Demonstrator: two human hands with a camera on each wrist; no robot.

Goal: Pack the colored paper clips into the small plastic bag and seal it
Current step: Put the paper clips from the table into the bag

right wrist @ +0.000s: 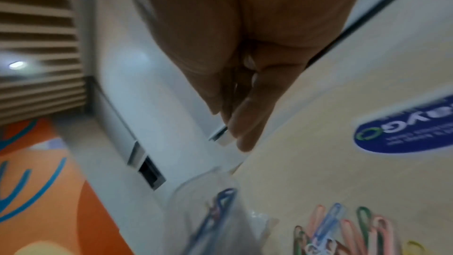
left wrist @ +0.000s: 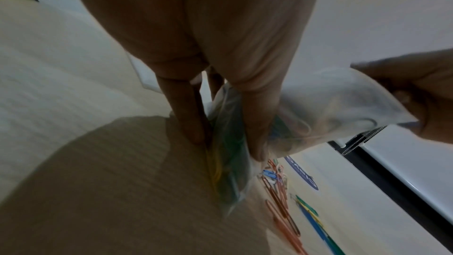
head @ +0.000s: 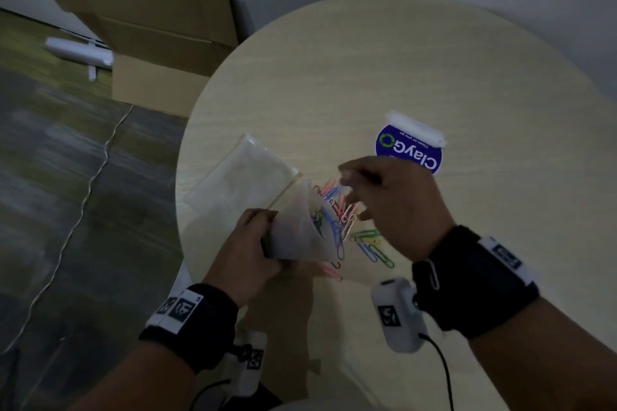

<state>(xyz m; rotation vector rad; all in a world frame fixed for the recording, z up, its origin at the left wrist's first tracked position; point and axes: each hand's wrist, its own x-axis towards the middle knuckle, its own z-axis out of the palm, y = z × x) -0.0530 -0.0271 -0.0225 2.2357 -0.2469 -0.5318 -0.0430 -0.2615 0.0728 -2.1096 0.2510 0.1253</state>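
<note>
My left hand (head: pixel 267 233) grips the lower part of the small clear plastic bag (head: pixel 297 233) between thumb and fingers, just above the round table (head: pixel 367 60). Several colored paper clips show through the bag (left wrist: pixel 230 172). My right hand (head: pixel 350 190) pinches the rim of the bag's mouth (left wrist: pixel 343 100) and holds it up. More loose paper clips (head: pixel 367 240) in blue, pink, green and yellow lie on the table under and right of the bag, also seen as clips (right wrist: pixel 355 230) in the right wrist view. The views are dim and blurred.
A larger clear plastic sleeve (head: pixel 240 173) lies at the table's left edge behind the bag. A blue ClayGo pack (head: pixel 409 150) sits beyond my right hand. On the floor at the left stand cardboard boxes (head: pixel 160 43), a white device (head: pixel 80 53) and a cable (head: pixel 86 190).
</note>
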